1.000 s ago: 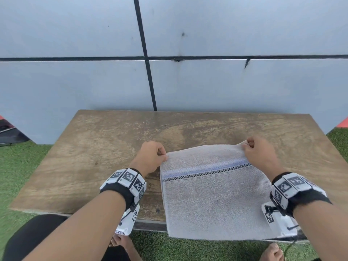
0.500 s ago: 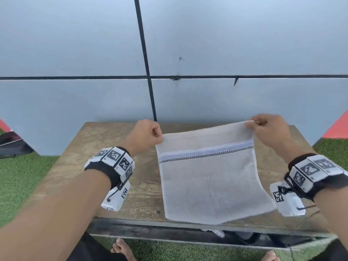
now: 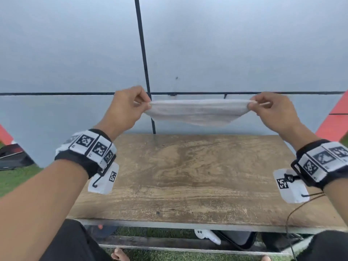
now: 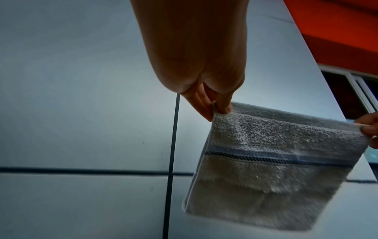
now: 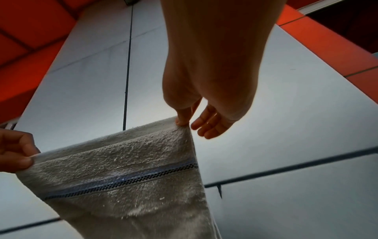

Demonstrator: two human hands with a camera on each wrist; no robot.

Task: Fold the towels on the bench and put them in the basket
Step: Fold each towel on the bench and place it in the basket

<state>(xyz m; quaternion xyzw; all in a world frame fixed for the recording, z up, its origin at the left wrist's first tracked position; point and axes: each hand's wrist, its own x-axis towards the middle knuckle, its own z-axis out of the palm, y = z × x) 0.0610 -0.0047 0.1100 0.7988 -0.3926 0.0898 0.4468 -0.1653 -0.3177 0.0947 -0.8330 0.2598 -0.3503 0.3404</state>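
Observation:
A grey towel (image 3: 197, 113) with a blue stripe and a black checked line (image 4: 276, 159) (image 5: 122, 179) hangs in the air, stretched between both hands well above the wooden bench (image 3: 188, 176). My left hand (image 3: 130, 108) pinches its left top corner (image 4: 222, 107) between thumb and fingers. My right hand (image 3: 271, 110) pinches the right top corner (image 5: 182, 122) with thumb and forefinger, the other fingers loose. In the head view the towel is seen nearly edge-on, swung away from me. No basket is in view.
A grey panelled wall (image 3: 226, 53) with black seams stands right behind the bench. Green turf (image 3: 17, 178) surrounds it. Dark objects (image 3: 237, 240) and a white item lie under the bench's front edge. A dark bag (image 3: 13, 157) lies at far left. A cable (image 3: 293, 210) hangs from my right wrist.
Both hands have lifted the towel off the bench, from lying flat to hanging high in front of the wall. Its lower part has swung away. The bench top now lies bare.

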